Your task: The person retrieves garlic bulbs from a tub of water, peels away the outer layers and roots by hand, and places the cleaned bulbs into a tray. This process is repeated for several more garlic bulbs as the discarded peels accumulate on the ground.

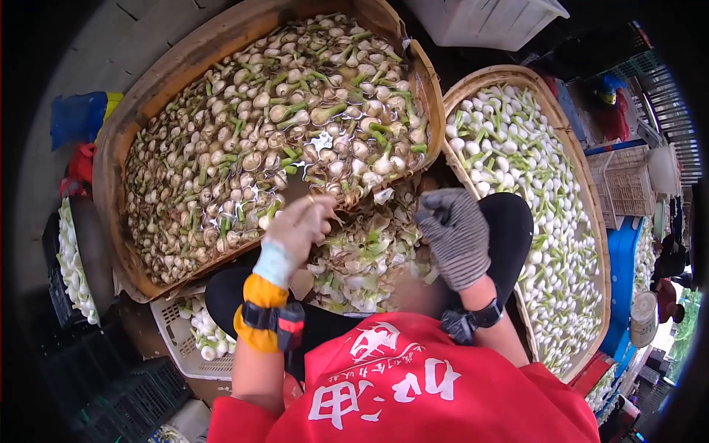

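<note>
Floor [136,33] bears two tan, bulb-filled tubs [111,173] near two gloved hands [458,240].

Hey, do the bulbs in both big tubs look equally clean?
No, the left tub holds brown-stained bulbs, while the right tub holds cleaner-looking white bulbs.

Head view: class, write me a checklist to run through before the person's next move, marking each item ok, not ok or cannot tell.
1. Right hand gloved: ok, in a striped glove.
2. Left hand holding something: cannot tell, it is blurred.
3. Brownish bulbs nearby: ok, the left tub holds many, in water.
4. White bulbs kept apart: ok, in the right tub.
5. Space below the hands clear: not ok, peelings are heaped there.
</note>
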Tool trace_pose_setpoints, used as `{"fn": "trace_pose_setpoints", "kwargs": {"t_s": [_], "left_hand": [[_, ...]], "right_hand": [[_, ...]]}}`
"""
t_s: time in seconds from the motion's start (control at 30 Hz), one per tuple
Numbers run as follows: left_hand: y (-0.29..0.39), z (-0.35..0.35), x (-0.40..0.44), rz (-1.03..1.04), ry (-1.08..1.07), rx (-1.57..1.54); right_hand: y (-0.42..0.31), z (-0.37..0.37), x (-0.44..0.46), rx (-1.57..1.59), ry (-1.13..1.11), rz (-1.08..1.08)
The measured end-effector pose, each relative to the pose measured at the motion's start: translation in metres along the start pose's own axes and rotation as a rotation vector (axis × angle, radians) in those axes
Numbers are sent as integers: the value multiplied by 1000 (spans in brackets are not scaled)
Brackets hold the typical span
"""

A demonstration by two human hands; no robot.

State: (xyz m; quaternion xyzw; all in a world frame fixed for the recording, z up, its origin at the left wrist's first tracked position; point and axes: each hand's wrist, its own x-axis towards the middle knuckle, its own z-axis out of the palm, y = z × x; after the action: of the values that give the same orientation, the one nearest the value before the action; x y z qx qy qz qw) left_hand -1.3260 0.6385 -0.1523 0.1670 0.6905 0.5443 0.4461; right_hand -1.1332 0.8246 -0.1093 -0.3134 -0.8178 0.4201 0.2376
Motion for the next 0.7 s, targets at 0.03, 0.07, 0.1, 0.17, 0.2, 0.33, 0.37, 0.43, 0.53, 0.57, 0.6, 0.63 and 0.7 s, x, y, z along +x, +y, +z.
{"fn": "trace_pose_setpoints", "kwargs": {"t_s": [0.03, 0.07, 0.1, 0.17, 0.2, 0.33, 0.37, 0.43, 0.53, 0.57, 0.6, 0.63, 0.7], "left_hand": [[4, -8, 18, -35, 62, -54], [4, -18, 39, -79, 57, 163], [-3, -30, 62, -124, 50, 382], [-77, -62, 129, 137, -54, 822], [-94, -62, 153, 66, -145, 780], [-143, -47, 196, -358, -211, 108], [-120, -35, 182, -541, -186, -286], [-66, -14, 151, -532, -74, -352], [-54, -21, 124, -331, -195, -705], [-44, -20, 110, -302, -209, -825], [-10, -12, 79, -181, -248, -767], [7, -7, 57, -178, -236, -763], [27, 2, 22, -101, -113, -752]], "right_hand": [[1, 10, -5, 13, -38, -11], [3, 19, -11, 77, -87, 53], [5, 27, -15, 142, -133, 117], [12, 34, -18, 138, -194, 98], [14, 35, -18, 127, -252, 77], [5, 26, -10, 42, -315, -12], [8, 23, -9, 34, -307, -1], [16, 21, -8, -11, -257, -195], [17, 21, -6, 79, -290, -78], [17, 23, -6, 99, -303, -44], [15, 26, -4, 98, -294, -70], [13, 31, -3, 107, -300, -75], [7, 41, 0, 130, -237, -213]]}}
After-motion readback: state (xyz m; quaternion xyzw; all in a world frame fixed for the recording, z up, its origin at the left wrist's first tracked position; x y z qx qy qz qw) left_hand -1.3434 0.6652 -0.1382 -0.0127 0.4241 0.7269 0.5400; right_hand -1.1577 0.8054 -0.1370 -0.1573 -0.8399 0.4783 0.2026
